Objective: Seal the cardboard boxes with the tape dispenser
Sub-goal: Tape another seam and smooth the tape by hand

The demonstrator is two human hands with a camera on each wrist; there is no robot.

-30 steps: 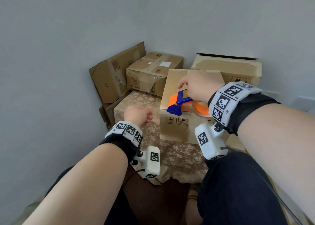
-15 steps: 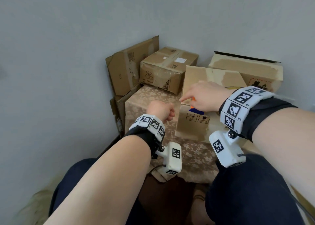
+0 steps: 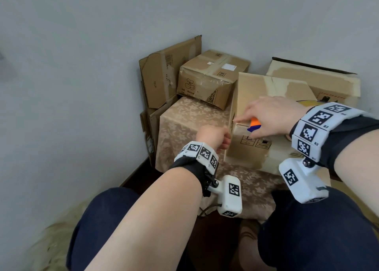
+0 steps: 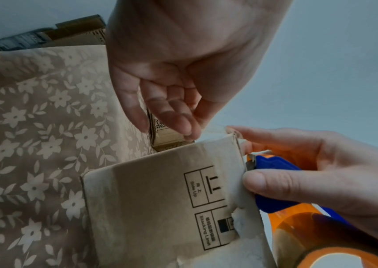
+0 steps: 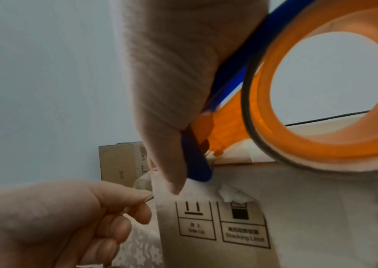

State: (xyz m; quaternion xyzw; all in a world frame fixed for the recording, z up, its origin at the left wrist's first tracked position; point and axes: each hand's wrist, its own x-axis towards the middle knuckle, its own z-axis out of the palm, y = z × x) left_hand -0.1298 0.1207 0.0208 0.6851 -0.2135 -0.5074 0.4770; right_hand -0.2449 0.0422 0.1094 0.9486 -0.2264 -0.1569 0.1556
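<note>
A tan cardboard box point(image 3: 246, 153) marked "Side Up" stands on the cloth-covered table point(image 3: 184, 127). My right hand point(image 3: 246, 127) grips the orange and blue tape dispenser point(image 3: 254, 124) at the box's near top-left corner. Its index finger lies along the top edge and its thumb presses the front face point(image 5: 174, 188). The blue nose point(image 4: 275, 181) sits at that corner, and the orange tape ring point(image 5: 259, 90) rises above the lid. My left hand point(image 3: 213, 137) is curled beside the box's left side. Its thumb tip point(image 5: 148, 195) is at the corner edge, just below a clear strip of tape point(image 5: 142, 178).
A taped box point(image 3: 211, 79) sits at the back of the table. Flattened cardboard point(image 3: 162, 75) leans on the grey wall, and a larger box point(image 3: 313, 79) stands behind on the right. My knees in dark trousers are under the table's near edge.
My right hand has brought the dispenser from the lid's middle down to the near left corner. My left fist has moved right, up against the box's side.
</note>
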